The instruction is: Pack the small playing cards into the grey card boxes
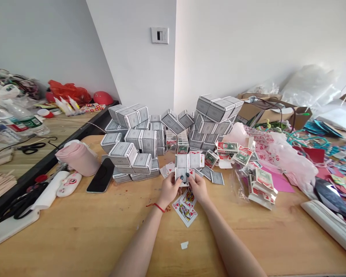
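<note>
Head view, looking forward and down. A wooden surface (pixel 103 238) fills the lower frame and meets a white wall corner at the back. Against that corner stands a heap of grey card blocks (pixel 138 148), each with patterned card backs for faces, piled several layers high in two groups with a gap between them. To the right of the heap lies a pink plastic bag (pixel 288 157), amid coloured paper scraps and clear wrapping. On the left, a pink roll (pixel 76 157) lies on its side, and a dark phone (pixel 101 175) rests just beside it with its top end leaning against the heap. Small green-and-red card packs (pixel 259 181) are scattered between the heap and the bag, some in clear wrapping.

At centre, near the foot of the heap, the left hand (pixel 168 190) and the right hand (pixel 198 188) are both closed on the lower edge of a partly built card block (pixel 188 161), held upright just above the surface and touching neither the heap nor the packs. The left hand's fingers wrap over the front of the block; a red cord (pixel 158 207) circles its wrist. Directly below the hands, a few face cards (pixel 186 209) lie flat and face up, overlapping. Nearer the camera, well apart from them, lies a small white scrap (pixel 184 244).
</note>
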{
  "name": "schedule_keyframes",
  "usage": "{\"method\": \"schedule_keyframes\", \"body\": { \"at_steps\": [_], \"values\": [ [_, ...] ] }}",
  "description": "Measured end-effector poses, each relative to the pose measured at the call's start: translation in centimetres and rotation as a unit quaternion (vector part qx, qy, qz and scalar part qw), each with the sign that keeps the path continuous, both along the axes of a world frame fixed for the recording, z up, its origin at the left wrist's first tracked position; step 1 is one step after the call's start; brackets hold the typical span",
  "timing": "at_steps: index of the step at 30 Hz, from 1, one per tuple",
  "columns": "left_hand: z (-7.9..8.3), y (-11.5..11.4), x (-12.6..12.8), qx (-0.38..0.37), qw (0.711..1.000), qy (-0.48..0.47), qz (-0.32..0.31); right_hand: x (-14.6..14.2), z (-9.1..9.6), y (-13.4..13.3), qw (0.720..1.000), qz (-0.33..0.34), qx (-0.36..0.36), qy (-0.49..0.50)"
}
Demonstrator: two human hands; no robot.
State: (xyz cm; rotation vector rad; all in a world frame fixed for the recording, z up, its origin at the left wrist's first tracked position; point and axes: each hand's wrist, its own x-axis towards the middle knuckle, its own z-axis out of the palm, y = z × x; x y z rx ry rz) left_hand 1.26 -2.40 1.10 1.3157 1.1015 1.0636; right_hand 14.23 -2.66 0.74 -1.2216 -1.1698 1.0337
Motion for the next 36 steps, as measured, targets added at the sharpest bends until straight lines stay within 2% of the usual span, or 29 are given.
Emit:
{"method": "schedule_keyframes", "body": {
  "at_steps": [3,7,9,11,14,16,19,22,26,29,32,34,36],
  "values": [
    [-0.3,0.2,-0.1,-0.014,0.999,-0.02,0.022,0.2,0.2,0.0,1.0,0.016,0.004,-0.017],
    [0.0,0.9,-0.8,-0.021,0.989,-0.071,0.127,0.7,0.1,0.2,0.999,-0.016,-0.006,-0.032],
    [0.2,1.2,-1.3,-0.022,0.98,-0.107,0.166,1.1,-0.1,0.4,0.996,-0.048,0.011,-0.077],
    [0.5,1.4,-1.6,-0.025,0.976,-0.136,0.169,1.6,-0.2,0.5,0.984,-0.069,0.04,-0.158],
    [0.7,1.3,-1.7,-0.03,0.972,-0.167,0.163,2.5,-0.1,0.7,0.949,-0.063,0.079,-0.297],
    [0.8,1.2,-1.5,-0.034,0.969,-0.187,0.155,3.1,0.1,0.6,0.929,-0.012,0.085,-0.359],
    [1.0,1.0,-1.5,-0.048,0.967,-0.227,0.108,3.6,0.4,0.0,0.905,0.086,0.05,-0.413],
    [1.3,0.8,-1.6,-0.059,0.962,-0.262,0.052,3.7,0.7,-0.9,0.881,0.154,0.0,-0.448],
    [1.6,0.7,-2.0,-0.041,0.957,-0.287,-0.001,3.4,1.1,-1.8,0.856,0.181,-0.043,-0.482],
    [1.7,0.8,-2.1,-0.011,0.956,-0.292,-0.038,3.3,1.4,-1.9,0.86,0.166,-0.067,-0.478],
    [1.6,0.8,-2.0,0.035,0.964,-0.259,-0.04,3.5,1.5,-1.8,0.879,0.151,-0.067,-0.448],
    [1.4,0.7,-1.8,0.07,0.979,-0.19,-0.034,3.8,1.4,-1.6,0.895,0.149,-0.066,-0.416],
    [1.1,0.6,-1.6,0.115,0.99,-0.077,-0.022,4.0,1.2,-1.4,0.909,0.15,-0.064,-0.383]
  ]
}}
